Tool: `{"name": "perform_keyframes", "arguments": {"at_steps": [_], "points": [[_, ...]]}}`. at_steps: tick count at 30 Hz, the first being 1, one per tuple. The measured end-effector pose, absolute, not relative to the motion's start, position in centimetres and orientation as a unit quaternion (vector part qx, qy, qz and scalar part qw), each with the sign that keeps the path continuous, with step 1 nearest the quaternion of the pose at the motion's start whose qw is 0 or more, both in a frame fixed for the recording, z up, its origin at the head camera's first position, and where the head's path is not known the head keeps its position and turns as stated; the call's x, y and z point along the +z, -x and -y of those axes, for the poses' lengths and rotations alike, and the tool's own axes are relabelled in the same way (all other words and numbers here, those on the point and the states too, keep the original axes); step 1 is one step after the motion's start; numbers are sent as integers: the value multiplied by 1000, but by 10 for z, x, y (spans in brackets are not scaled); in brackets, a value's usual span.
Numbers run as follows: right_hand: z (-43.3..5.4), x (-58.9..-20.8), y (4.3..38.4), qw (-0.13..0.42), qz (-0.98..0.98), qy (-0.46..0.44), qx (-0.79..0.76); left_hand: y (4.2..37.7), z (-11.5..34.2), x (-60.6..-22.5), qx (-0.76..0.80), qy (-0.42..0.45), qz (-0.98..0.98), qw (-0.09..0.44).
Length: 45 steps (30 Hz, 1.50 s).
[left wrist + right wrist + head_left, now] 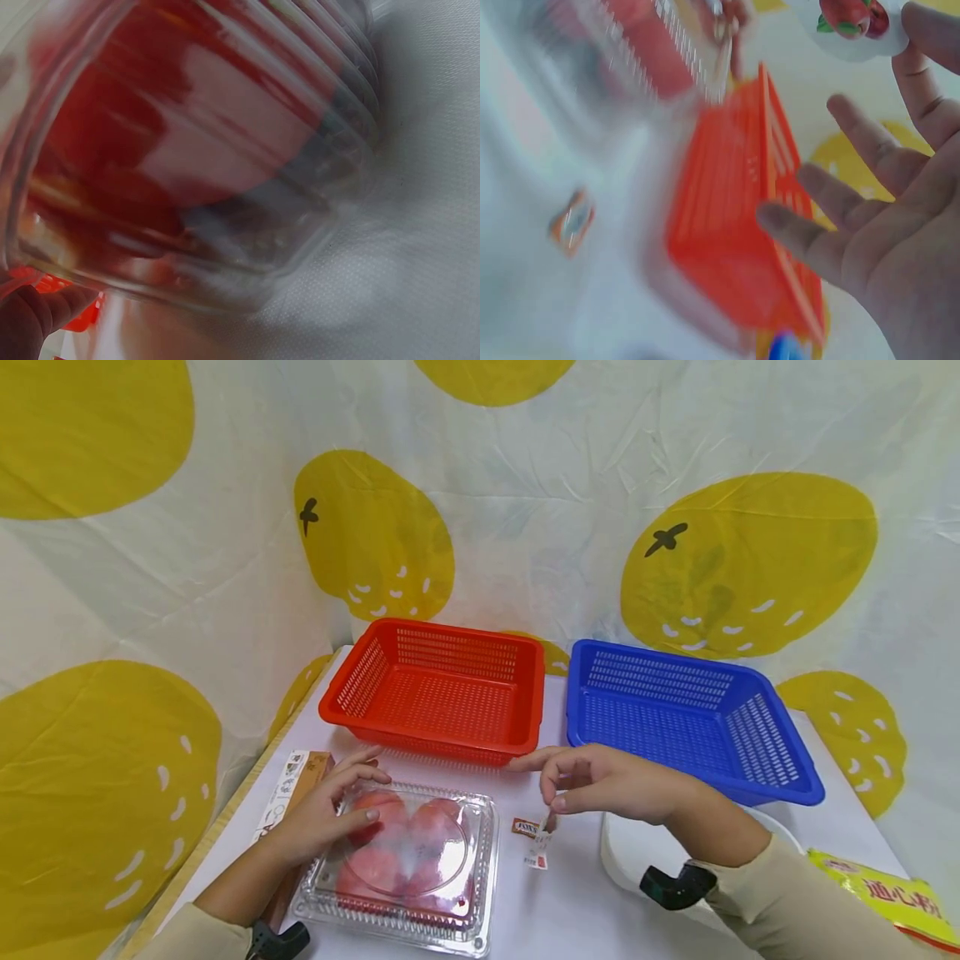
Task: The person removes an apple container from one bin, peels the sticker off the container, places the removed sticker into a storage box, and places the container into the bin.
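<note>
A clear plastic box (408, 868) of round red fruit lies on the white table. My left hand (330, 810) is at its upper left corner, fingers loosely spread; contact with the lid is hard to tell. The left wrist view shows the box (195, 150) close up and blurred, with part of that hand (34, 322) beside it. To the right of the box, my right hand (607, 781) pinches a small white piece (855, 45) printed with red apples between thumb and index finger. The other fingers are extended. Just below it lies a small orange-brown wrapper (525, 827).
Behind the hands stand a red basket (431, 739) and a blue basket (776, 789). A white round-cornered container (626, 852) sits under the right forearm, with a yellow packet (892, 893) beyond it. A long brown-and-white carton (288, 785) lies along the left side.
</note>
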State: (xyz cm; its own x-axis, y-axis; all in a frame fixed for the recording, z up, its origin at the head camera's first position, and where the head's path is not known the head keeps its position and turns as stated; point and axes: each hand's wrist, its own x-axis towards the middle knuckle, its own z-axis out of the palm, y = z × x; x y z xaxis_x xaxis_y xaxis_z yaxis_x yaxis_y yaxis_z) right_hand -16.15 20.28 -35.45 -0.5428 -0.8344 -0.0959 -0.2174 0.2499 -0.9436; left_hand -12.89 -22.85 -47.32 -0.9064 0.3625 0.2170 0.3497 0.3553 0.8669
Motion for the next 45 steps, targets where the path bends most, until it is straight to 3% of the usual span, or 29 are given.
{"name": "perform_keyframes", "arguments": {"at_steps": [9, 23, 33, 45], "points": [[-282, -358, 164, 333, -763, 292, -470, 128, 229, -470, 516, -209, -831, 11], [-367, -388, 164, 420, -745, 225, -467, 128, 229, -471, 515, -214, -830, 8], [-395, -416, 176, 466, -719, 196, -477, 128, 229, -472, 514, -213, -831, 11], [-391, -437, 176, 447, -771, 156, -426, 129, 229, -474, 509, -214, -834, 10]]}}
